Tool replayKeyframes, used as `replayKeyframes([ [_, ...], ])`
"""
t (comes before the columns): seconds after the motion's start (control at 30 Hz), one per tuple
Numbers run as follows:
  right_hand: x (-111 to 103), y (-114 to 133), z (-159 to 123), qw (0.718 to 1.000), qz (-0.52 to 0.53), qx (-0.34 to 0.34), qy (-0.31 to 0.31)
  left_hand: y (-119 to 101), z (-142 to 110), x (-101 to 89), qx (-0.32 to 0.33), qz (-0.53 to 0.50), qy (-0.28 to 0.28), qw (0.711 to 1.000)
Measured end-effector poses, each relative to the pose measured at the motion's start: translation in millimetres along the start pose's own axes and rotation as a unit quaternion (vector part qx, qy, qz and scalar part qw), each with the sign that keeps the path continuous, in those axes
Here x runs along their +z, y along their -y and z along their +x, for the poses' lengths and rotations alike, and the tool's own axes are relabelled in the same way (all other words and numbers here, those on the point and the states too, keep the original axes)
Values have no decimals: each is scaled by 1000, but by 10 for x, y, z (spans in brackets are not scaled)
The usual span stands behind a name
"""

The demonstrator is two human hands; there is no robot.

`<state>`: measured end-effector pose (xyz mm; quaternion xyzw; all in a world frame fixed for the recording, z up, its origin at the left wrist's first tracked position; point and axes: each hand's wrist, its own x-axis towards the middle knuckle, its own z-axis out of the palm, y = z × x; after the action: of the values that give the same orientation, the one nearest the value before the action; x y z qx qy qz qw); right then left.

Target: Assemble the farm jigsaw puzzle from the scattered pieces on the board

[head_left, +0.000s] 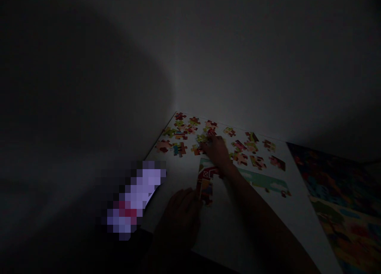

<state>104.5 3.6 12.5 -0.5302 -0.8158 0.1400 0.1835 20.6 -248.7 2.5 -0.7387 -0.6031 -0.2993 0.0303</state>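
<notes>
Pixelated glowing object (137, 196) beside jigsaw pieces (180, 136)

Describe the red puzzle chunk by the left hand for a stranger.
On the white board beside the colourful mat, look by the left hand. The red and yellow puzzle chunk sits there; unlike the scattered loose pieces, it is larger and shows a barn shape.

readable text: none | jigsaw pieces (239, 159): no legible marks | lit screen (139, 194): pixelated
</notes>
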Motion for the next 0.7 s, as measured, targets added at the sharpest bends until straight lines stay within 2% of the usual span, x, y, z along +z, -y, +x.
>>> replayKeyframes([
  [0.17,-50,-18,-1,999,-22,34,5,-13,-11,7,-6,0,-4,1000],
  [0.37,-42,-57,10,1000,5,15,19,-21,-28,19,-18,-12,-2,1000],
  [0.57,-131,109,-71,995,66,-8,77,-64,26,-38,-23,-18,-13,1000],
  [0.7,-85,220,-149,993,86,-16,75,-82,46,-52,-23,-17,-12,1000],
])
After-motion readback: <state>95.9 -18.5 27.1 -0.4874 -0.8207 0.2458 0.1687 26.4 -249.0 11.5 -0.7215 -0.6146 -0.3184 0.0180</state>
